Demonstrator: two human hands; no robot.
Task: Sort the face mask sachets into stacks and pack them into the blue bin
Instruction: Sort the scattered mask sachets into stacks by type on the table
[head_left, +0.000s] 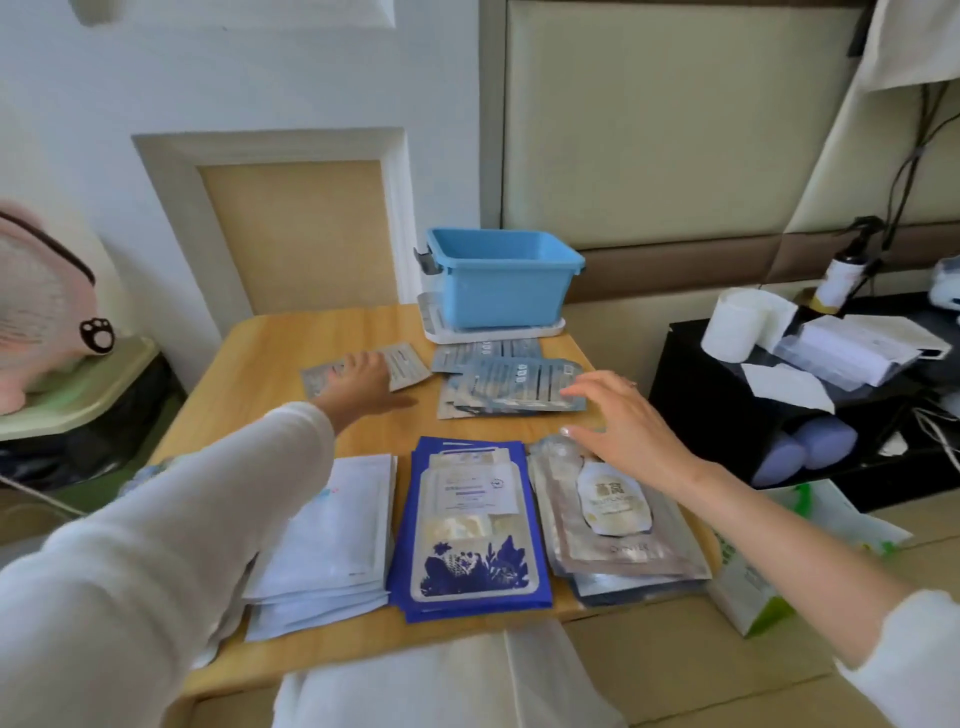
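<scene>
Out over the far half of the table, my left hand (363, 376) lay flat on the loose grey sachets (408, 364), fingers straight, pressing and not gripping. My right hand (623, 421) was open and spread, holding nothing, its fingertips at the near edge of the grey-blue pile (511, 384); I could not tell whether they touched it.

I judged the sachets light, thin and floppy, with slick foil faces that would slide over one another. A stack would be best squared up first and taken by both long edges, thumb on top, since a one-corner pinch would likely fan it out.

Nearer me sat three stacks side by side: the white stack (332, 530), the blue stack (470, 525) and the beige stack (613, 514), the last two fairly ragged. The blue bin (501, 283) stood on a white tray (493, 332) at the far edge, no sachet showing inside.

The wooden table (249, 374) looked smooth and small, so edges were close. A black shelf (727, 415) with a paper roll (732, 325) crowded the right, a pink fan (41, 306) the left.
</scene>
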